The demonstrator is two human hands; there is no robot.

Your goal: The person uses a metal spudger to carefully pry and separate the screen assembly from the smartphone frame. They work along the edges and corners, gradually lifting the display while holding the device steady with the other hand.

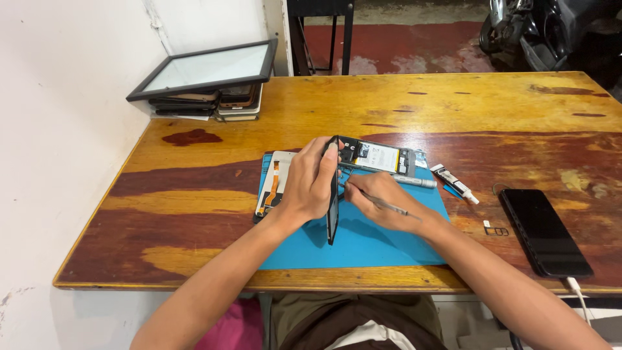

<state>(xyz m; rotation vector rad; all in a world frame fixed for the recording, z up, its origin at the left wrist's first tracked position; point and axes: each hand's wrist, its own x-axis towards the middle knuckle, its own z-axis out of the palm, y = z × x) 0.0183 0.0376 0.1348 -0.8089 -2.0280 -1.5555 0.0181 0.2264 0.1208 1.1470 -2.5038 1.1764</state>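
Your left hand (311, 185) is gripping the black phone frame (333, 194) on edge over the blue mat (363, 243); your right hand (382, 201), just beside it, is pinching a thin metal tool (389, 206) against it.

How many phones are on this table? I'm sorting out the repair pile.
3 clearly: an opened phone behind the hands, a back panel at the blue mat's left edge, an intact black phone far right. The back-left stack may hide more.

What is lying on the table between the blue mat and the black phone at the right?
In the head view, a small white glue tube lies between the blue mat and the black phone, and a tiny card tray beside the phone.
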